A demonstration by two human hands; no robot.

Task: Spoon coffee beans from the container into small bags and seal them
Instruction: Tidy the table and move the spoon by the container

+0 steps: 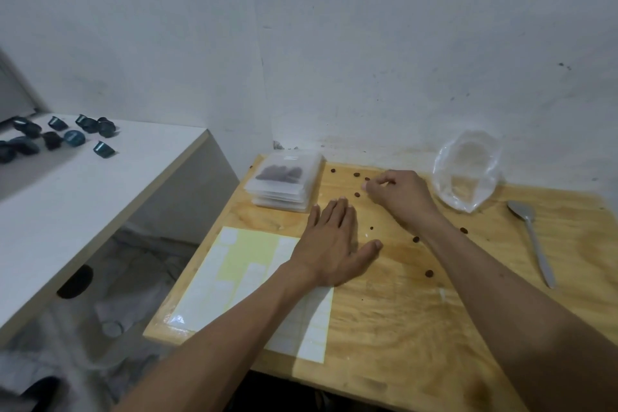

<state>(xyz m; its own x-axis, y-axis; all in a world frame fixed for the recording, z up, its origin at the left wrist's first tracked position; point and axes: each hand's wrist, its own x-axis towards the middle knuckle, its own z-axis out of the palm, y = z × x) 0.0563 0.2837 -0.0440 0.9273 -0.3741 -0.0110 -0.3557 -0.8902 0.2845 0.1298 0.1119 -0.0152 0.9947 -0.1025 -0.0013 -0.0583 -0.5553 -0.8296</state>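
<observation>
My left hand [334, 241] lies flat with straight fingers on the wooden table [418, 328], partly over a sheet of white labels [247, 281]. My right hand [396, 194] is further back, its fingers curled and pinching at loose coffee beans [357, 195] scattered on the wood; what sits between the fingertips is too small to tell. A stack of small clear bags [284, 182] stands at the back left, the top one holding dark beans. A clear plastic container [468, 170] stands at the back right, looking empty. A metal spoon [531, 237] lies to its right.
More stray beans [429, 273] lie near my right forearm. A white shelf [83, 197] to the left carries several dark coffee capsules [73, 137]. The wall runs close behind the table. Below the shelf is a cluttered gap.
</observation>
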